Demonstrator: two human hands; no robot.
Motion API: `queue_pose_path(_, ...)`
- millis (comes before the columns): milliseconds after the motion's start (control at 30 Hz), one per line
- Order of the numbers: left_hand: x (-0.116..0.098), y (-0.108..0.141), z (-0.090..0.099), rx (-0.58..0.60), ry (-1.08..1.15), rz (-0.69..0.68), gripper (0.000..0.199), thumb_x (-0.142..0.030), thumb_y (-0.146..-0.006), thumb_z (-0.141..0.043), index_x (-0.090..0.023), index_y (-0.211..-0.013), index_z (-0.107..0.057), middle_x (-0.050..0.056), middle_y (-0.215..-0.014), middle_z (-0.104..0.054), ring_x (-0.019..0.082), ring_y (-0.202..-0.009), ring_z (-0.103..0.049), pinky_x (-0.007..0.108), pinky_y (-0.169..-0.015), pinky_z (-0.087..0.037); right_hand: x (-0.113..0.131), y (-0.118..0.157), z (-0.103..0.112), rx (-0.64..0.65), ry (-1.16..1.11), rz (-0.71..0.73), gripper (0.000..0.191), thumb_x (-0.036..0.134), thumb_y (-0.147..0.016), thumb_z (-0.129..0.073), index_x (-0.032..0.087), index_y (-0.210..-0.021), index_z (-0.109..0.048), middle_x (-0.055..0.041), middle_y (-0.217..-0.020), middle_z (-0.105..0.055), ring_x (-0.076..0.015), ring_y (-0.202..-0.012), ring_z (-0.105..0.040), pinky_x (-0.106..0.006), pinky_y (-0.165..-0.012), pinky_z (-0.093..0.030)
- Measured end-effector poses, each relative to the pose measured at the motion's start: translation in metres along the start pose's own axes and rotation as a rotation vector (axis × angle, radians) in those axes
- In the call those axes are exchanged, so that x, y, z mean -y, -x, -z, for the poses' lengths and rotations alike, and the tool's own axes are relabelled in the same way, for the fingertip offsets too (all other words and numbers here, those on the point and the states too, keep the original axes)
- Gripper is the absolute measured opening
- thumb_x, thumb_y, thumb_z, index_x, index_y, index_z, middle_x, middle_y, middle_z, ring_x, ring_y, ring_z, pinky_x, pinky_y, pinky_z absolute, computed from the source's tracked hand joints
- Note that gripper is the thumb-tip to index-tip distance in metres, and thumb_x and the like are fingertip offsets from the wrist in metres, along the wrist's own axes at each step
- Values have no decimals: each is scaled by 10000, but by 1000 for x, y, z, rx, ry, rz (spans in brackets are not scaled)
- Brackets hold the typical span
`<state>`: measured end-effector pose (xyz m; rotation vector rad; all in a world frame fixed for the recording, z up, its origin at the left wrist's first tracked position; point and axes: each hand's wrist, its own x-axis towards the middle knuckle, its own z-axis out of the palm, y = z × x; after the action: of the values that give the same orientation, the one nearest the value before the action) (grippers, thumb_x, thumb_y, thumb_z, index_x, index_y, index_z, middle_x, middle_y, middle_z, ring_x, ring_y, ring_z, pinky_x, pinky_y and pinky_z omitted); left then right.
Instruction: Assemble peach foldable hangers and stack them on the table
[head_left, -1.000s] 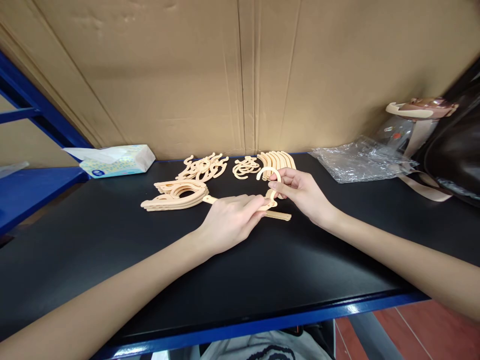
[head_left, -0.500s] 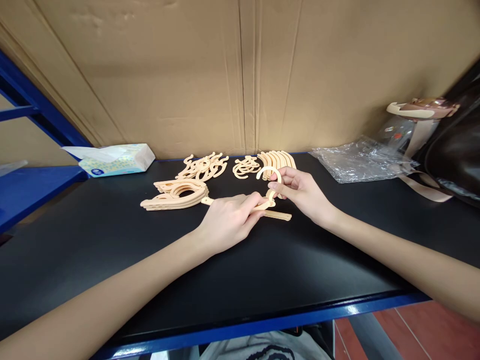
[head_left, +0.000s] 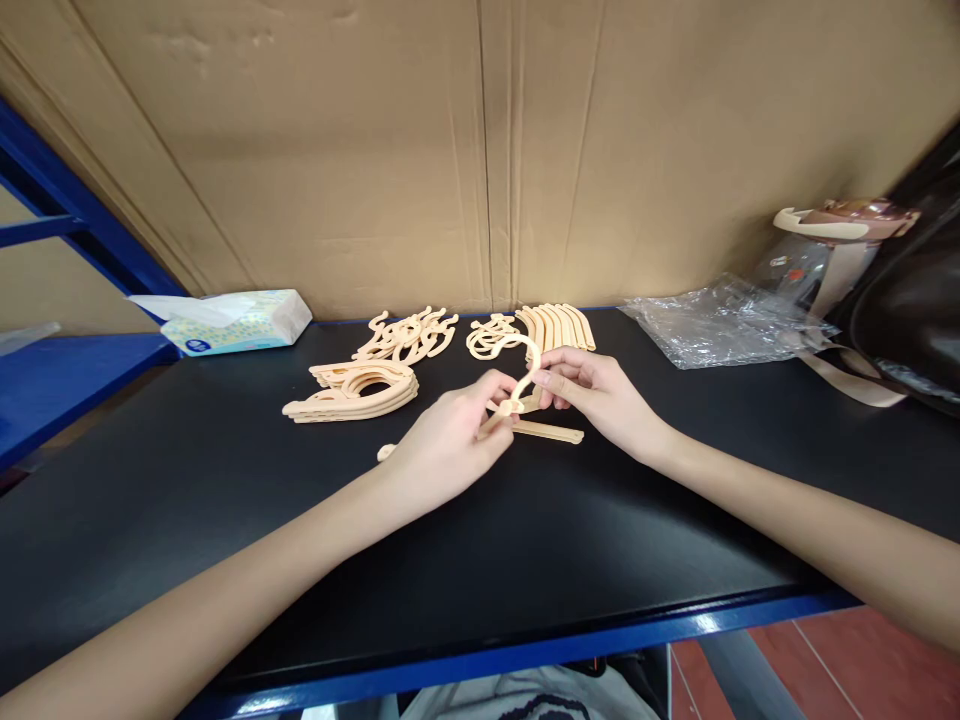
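Note:
My left hand [head_left: 461, 432] is closed around beige plastic hanger arms, whose joint shows between thumb and fingers; one rounded end sticks out behind the wrist side. A curved beige hanger hook [head_left: 529, 350] rises from that joint, its open curve facing left. With thumb and fingertips, my right hand [head_left: 585, 388] pinches the hook's stem. Just beyond and below the fingers, a straight beige bar [head_left: 551, 431] lies on the black tabletop. Part of the hanger is hidden behind both hands.
Stacked hanger pieces [head_left: 352, 392] lie left, with loose pieces [head_left: 409, 335] behind. Loose hooks [head_left: 487, 338] and a row of curved arms [head_left: 566, 330] sit at the back. A tissue pack [head_left: 240, 322] is at left; a plastic bag [head_left: 720, 325] and bottle [head_left: 817, 250] stand right.
The hook has shifted left and its stem now meets the joint in my left hand. My left hand has tilted, and its arm piece's rear end has moved lower left.

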<state>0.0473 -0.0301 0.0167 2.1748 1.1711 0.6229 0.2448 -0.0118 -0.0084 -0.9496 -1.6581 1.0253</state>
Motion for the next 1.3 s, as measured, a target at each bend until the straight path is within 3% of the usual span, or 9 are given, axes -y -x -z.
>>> queue_pose_path(133,3,-8,9,-25,449,314,132,-158,-818,-518,-214,-923,-462,-2,-858,-601,104,-498,-507,177,-321,-330,1,3,2,43,282,96,186,366,-869,-628,187,-919,-643,7,-733,-650,-124,-657,-578,-263,-617,-432)
queue_pose_path(300,6,-12,11,-19,661,434,107,-144,-790,-513,-192,-849,-438,21,-827,-576,99,-503,-513,173,-325,-374,6,7,1,235,596,368,72,257,-906,-605,205,-918,-655,-13,-858,-651,-149,-802,-570,-275,-707,-446)
queue_pose_path(400,5,-11,10,2,772,459,104,-121,-779,-512,-182,-786,-427,8,-759,-540,88,-492,-493,166,-334,-380,6,8,0,319,652,418,92,231,-925,-579,220,-981,-650,-24,-933,-665,-169,-874,-572,-296,-757,-456)
queue_pose_path(533,6,-13,10,5,856,486,82,-98,-783,-505,-165,-781,-458,-6,-705,-506,76,-460,-462,160,-322,-363,5,8,1,371,647,370,112,230,-921,-583,220,-1016,-643,-34,-1019,-640,-169,-890,-590,-294,-764,-472)
queue_pose_path(800,10,-12,8,-22,924,491,107,-153,-922,-434,-142,-881,-532,-27,-655,-465,63,-430,-415,157,-329,-369,6,9,-2,381,700,336,172,212,-966,-489,223,-1046,-641,-38,-997,-627,-166,-883,-589,-300,-780,-474)
queue_pose_path(1300,9,-10,4,0,885,457,110,-154,-951,-456,-116,-962,-558,41,-774,-627,89,-501,-507,178,-371,-428,7,10,-6,409,862,375,236,251,-991,-442,218,-1112,-642,-45,-963,-605,-179,-892,-561,-312,-792,-459)
